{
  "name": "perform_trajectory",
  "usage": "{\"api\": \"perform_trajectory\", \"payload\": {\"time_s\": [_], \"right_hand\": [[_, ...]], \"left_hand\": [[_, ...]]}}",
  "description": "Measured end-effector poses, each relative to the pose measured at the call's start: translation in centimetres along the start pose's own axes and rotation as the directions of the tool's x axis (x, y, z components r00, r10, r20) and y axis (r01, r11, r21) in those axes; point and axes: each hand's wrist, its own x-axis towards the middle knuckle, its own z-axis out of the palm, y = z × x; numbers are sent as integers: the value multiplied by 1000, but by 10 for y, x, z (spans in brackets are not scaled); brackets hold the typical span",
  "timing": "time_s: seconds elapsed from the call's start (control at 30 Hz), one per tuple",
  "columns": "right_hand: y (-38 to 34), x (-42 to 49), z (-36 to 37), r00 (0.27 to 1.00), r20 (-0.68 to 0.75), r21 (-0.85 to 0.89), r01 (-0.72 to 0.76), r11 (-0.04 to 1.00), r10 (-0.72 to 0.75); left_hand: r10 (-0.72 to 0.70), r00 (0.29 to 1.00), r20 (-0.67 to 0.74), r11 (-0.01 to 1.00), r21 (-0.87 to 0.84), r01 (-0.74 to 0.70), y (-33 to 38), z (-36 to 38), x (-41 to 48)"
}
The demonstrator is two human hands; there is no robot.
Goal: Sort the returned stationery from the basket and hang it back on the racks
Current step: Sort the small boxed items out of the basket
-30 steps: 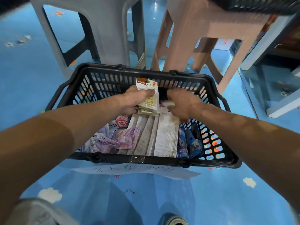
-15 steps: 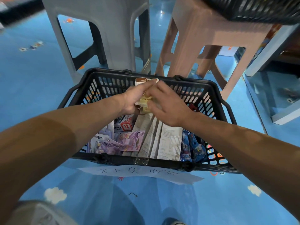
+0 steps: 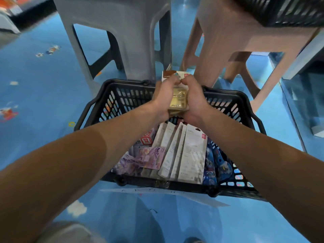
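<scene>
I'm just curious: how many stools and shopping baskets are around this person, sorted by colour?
Grey stool: 1
Pinkish-brown stool: 1
Black baskets: 2, the floor basket and a second basket at the top right
Total: 4

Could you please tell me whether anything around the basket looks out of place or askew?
Only minor things: a white handwritten sheet juts out, skewed, from under the near rim of the black basket, and the white packs inside lie fanned and overlapping rather than stacked. Nothing looks spilled or damaged.
</scene>
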Motion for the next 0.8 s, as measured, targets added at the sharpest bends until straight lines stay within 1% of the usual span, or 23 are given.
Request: {"api": "perform_trajectory", "payload": {"time_s": [0.03,0.1,0.17,0.27,0.33,0.43,0.5,0.6,0.67,0.73,0.8], "right_hand": [[-5,-5,6,1000,-9,21,3,1000,-3],[-15,-19,20,999,-38,-27,-35,999,34],[-32,-41,35,996,-55,-61,-79,995,76],[-76,-78,61,980,-118,-45,-165,985,159],[-115,-105,80,971,-141,-29,-200,979,194],[-184,-141,113,963,-133,0,-235,972,233],[-232,-163,136,964,-132,9,-233,972,232],[-296,-189,171,961,-117,0,-254,967,252],[-343,-199,193,962,-92,-35,-261,965,257],[-388,-204,209,973,-25,-25,-229,973,229],[-426,-205,220,983,37,25,-182,983,181]], "left_hand": [[-11,999,-42,1000,14,11,5,0,0],[-55,996,-75,998,40,58,19,2,-13],[-102,992,-72,993,58,106,40,10,-39],[-180,982,-55,977,109,185,85,29,-83],[-230,971,-70,960,148,238,125,48,-112],[-229,971,-69,951,195,238,193,81,-150],[-214,971,-107,945,229,234,240,104,-173],[-176,971,-163,901,371,226,304,134,-199],[-204,968,-148,875,417,248,351,152,-210],[-193,969,-152,863,443,241,400,172,-221],[-129,988,-85,861,484,154,444,189,-226]]}}
